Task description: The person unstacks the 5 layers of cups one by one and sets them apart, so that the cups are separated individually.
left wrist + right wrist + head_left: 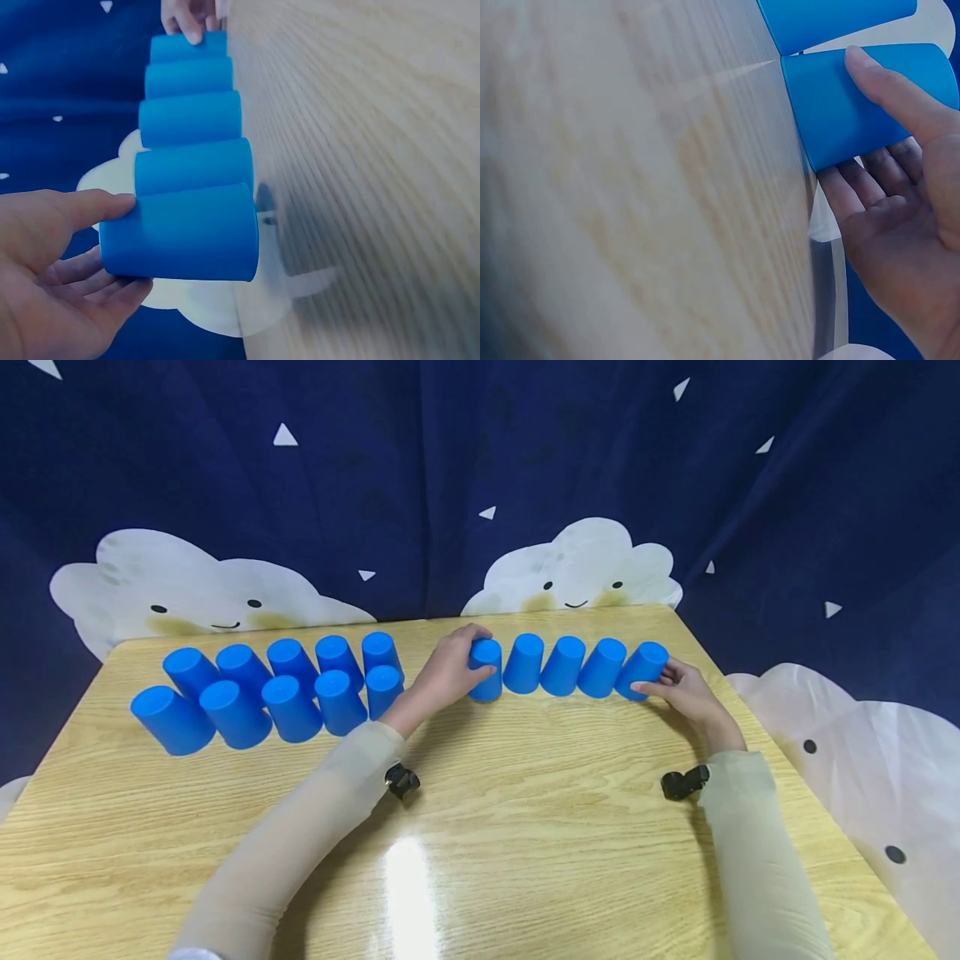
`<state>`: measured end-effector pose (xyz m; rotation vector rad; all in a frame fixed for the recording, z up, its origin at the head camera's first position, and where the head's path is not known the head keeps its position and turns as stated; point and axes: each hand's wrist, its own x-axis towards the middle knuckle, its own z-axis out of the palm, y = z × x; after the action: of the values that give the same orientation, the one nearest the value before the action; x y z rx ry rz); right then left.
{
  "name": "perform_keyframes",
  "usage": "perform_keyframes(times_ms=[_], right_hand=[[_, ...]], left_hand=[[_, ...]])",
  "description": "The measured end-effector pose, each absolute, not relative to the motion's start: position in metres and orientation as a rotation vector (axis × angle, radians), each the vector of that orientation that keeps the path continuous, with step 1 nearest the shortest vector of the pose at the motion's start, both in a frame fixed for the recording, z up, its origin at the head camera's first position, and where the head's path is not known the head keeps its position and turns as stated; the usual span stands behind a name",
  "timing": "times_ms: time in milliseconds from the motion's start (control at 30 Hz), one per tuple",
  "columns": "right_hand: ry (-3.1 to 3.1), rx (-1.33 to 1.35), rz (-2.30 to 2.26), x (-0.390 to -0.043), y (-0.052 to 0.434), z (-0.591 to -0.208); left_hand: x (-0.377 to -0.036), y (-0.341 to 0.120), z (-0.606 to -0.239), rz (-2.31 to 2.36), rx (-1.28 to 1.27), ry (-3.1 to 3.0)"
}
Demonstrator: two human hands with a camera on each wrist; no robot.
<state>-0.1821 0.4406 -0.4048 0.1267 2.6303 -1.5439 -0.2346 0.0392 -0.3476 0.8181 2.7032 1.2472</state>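
Observation:
Several blue plastic cups stand mouth down in one row at the back right of the table. My left hand holds the cup at the row's left end, thumb on the near side and fingers behind it; the left wrist view shows the thumb along the upper part of this cup. At the right end, my right hand grips the last cup. Its thumb lies across the near face of that cup, with the fingers curled behind. Between the hands, the middle cups, one of them this cup, stand side by side.
Further left, several more upside-down blue cups stand in two rows, a back one with this cup and a front one with this cup. My left forearm passes beside them. A dark blue curtain with clouds hangs behind the wooden table.

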Motion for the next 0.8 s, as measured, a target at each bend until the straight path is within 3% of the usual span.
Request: perform_keyframes(times_ms=[800], right_hand=[[2.607,0.15,-1.537,-0.184,0.442,-0.405]], left_hand=[[-0.151,-0.025,-0.331,1.271,0.928,2.706]])
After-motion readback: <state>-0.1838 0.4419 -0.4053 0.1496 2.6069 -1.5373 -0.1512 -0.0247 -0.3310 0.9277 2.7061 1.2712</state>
